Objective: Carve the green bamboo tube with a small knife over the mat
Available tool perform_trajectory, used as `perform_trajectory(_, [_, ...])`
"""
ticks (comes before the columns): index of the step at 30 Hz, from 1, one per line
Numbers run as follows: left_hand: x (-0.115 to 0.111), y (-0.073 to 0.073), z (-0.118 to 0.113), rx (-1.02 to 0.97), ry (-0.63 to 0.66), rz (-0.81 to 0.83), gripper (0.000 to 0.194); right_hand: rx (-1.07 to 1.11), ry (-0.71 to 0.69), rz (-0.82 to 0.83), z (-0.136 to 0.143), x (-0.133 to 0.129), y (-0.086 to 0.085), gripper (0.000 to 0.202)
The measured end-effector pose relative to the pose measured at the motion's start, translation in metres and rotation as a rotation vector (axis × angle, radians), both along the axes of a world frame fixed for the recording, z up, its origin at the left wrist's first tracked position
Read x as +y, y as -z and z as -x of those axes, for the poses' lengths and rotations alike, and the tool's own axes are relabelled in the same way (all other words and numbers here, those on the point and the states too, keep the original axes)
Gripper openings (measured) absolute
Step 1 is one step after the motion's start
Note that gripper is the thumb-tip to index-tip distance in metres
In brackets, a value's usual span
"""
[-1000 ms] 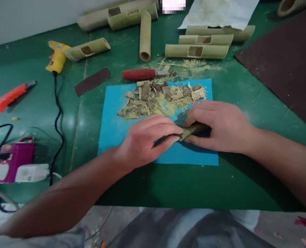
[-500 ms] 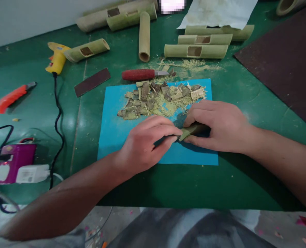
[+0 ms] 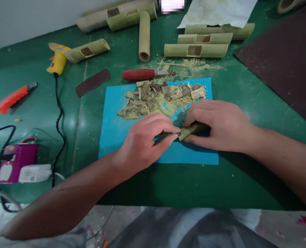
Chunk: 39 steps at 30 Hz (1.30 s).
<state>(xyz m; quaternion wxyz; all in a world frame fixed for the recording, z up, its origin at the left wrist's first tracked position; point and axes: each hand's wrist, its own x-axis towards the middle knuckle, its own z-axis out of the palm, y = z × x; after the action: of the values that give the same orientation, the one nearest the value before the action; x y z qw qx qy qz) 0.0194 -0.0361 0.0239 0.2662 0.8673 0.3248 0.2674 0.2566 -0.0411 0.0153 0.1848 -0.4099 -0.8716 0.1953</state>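
My right hand (image 3: 217, 125) is closed around a green bamboo piece (image 3: 190, 130) above the blue sheet (image 3: 114, 137); much of the piece is hidden under the fingers. With thumb and forefinger, my left hand (image 3: 149, 139) pinches a small dark piece (image 3: 179, 134) against the bamboo's left end. Only an edge of that dark piece shows, so its kind is unclear. Beyond the hands, a heap of bamboo chips and shavings (image 3: 155, 98) covers the sheet's far part. A red-handled carving knife (image 3: 139, 74) lies just past it, blade to the right.
Cut bamboo tubes (image 3: 195, 50) lie along the back. To the left are a yellow glue gun or similar corded tool (image 3: 57, 60), a brown sandpaper-like strip (image 3: 93, 82), an orange cutter (image 3: 13, 100) and a purple power box (image 3: 17, 162). A dark brown sheet (image 3: 284, 62) covers the right side.
My left fingers have shifted slightly, and more of the small dark piece shows between them and the bamboo. My right hand keeps its grip. The whole view has shifted a little.
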Motion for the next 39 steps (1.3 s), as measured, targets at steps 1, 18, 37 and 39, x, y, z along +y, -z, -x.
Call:
perform_trajectory(1, [-0.001,0.0,0.0,0.003,-0.008,0.008,0.006,0.0,-0.002,-0.002,0.0,0.0,0.0,0.017])
perform_trajectory(18, [-0.004,0.0,-0.009,0.008,-0.063,-0.104,0.008,0.018,0.013,0.008,0.001,0.0,0.002,0.018])
perform_trajectory(37, [0.004,-0.001,-0.011,-0.006,0.035,-0.168,0.009,0.041,0.015,0.052,0.0,0.004,-0.001,0.019])
perform_trajectory(39, [0.004,-0.002,-0.011,0.015,0.064,-0.164,0.009,0.039,0.02,0.059,0.001,0.004,-0.002,0.02])
